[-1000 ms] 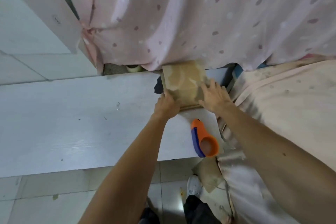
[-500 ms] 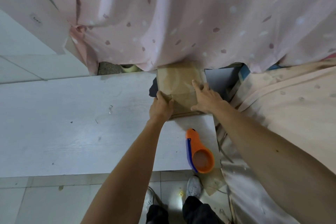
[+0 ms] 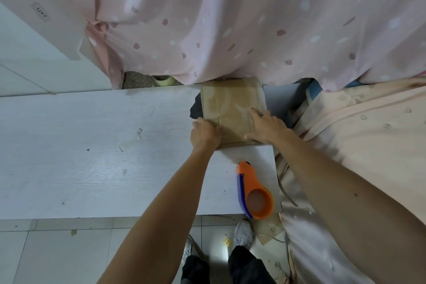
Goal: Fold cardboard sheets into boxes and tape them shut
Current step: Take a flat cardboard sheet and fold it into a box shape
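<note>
Left hand (image 3: 205,132), right hand (image 3: 265,125) on box (image 3: 230,101)

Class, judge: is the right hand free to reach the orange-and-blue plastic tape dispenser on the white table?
Probably yes: the right hand lies flat on the brown cardboard box, gripping nothing, and the orange-and-blue plastic tape dispenser lies uncovered nearby.

A pink spotted curtain (image 3: 230,18) hangs behind the white table (image 3: 92,157).

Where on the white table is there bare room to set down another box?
The white table is mostly bare left of the left hand and cardboard box. Its right end is crowded: box, right hand, tape dispenser, peach cloth beside.
</note>
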